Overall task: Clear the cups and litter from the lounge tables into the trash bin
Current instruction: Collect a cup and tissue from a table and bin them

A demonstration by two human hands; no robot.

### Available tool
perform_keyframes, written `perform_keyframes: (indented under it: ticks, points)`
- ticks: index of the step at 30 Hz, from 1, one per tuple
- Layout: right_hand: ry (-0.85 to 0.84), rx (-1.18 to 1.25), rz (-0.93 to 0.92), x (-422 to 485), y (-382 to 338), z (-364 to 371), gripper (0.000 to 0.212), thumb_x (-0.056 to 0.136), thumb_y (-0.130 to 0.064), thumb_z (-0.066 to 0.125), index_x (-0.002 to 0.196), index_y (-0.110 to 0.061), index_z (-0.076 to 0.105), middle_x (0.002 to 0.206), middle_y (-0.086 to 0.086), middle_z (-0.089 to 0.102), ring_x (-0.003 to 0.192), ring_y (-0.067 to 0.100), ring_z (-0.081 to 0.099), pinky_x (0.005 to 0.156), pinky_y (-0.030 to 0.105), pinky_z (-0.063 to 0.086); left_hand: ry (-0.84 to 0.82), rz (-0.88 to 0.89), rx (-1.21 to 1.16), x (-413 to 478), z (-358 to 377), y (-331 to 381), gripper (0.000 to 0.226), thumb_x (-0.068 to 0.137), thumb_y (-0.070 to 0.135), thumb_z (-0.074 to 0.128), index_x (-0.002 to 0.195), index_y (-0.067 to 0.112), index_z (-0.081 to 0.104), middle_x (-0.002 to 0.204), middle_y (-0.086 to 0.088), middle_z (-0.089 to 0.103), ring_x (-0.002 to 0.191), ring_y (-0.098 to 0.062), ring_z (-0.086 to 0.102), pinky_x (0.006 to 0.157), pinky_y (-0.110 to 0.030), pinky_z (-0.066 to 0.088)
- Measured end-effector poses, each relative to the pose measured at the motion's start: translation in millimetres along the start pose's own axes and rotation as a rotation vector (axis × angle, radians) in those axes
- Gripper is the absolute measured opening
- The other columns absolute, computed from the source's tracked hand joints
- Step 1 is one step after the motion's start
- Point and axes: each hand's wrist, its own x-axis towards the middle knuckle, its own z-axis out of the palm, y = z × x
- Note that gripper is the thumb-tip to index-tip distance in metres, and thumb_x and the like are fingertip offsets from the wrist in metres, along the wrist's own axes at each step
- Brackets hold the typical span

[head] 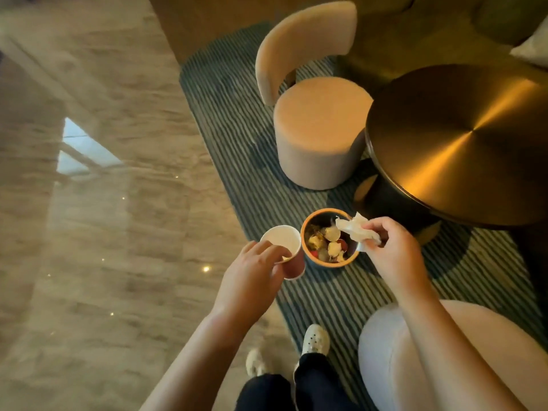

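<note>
A small round trash bin (pixel 314 259) with an orange rim stands on the striped rug, partly filled with cups and crumpled litter. My left hand (pixel 252 271) grips a white paper cup (pixel 281 240) by its rim, just left of the bin. My right hand (pixel 388 247) pinches a crumpled white tissue (pixel 355 228) above the bin's right edge.
A round brass-topped table (pixel 462 143) stands to the right of the bin. A beige round chair (pixel 320 126) sits behind the bin, and another pale seat (pixel 385 366) is at lower right. Polished stone floor (pixel 103 203) lies left of the rug (pixel 237 129). My feet (pixel 315 341) are below.
</note>
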Motion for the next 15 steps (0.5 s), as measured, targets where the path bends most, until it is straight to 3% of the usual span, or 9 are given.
perform_keyframes:
  ticks: [5, 10, 13, 15]
  points:
    - [-0.007, -0.03, 0.152, 50.7, 44.6, 40.5, 0.022, 0.08, -0.012, 0.071, 0.091, -0.026, 0.057, 0.09, -0.011, 0.061, 0.084, 0.004, 0.057, 0.064, 0.017, 0.042, -0.158, 0.004, -0.071, 84.2, 50.5, -48.1, 0.021, 0.086, 0.02, 0.059, 0.105, 0.025, 0.065, 0.107, 0.012, 0.061, 0.103, -0.005, 0.05, 0.081, -0.02, 0.042]
    - [-0.024, -0.047, 0.365, 93.8, 121.4, 105.5, 0.015, 0.083, -0.014, 0.066, 0.092, -0.023, 0.057, 0.088, -0.008, 0.062, 0.074, 0.001, 0.058, 0.059, 0.018, 0.04, -0.371, -0.081, -0.134, 161.2, 144.0, -101.1, 0.022, 0.086, 0.014, 0.057, 0.105, 0.02, 0.066, 0.111, 0.002, 0.061, 0.105, -0.013, 0.052, 0.086, -0.024, 0.043]
    - [0.001, -0.025, 0.493, 118.7, 169.2, 145.9, 0.01, 0.085, -0.02, 0.063, 0.093, -0.022, 0.058, 0.088, -0.007, 0.062, 0.077, 0.006, 0.058, 0.061, 0.028, 0.042, -0.437, -0.067, -0.121, 194.9, 200.8, -128.6, 0.022, 0.085, 0.013, 0.057, 0.104, 0.021, 0.066, 0.112, 0.002, 0.06, 0.107, -0.013, 0.05, 0.089, -0.021, 0.038]
    - [0.038, 0.006, 0.546, 131.5, 196.2, 170.4, 0.007, 0.084, -0.022, 0.062, 0.089, -0.024, 0.057, 0.083, -0.01, 0.061, 0.075, 0.008, 0.057, 0.057, 0.026, 0.039, -0.473, -0.036, -0.108, 212.3, 234.9, -144.6, 0.024, 0.085, 0.01, 0.059, 0.105, 0.021, 0.064, 0.115, 0.001, 0.058, 0.106, -0.015, 0.052, 0.089, -0.024, 0.043]
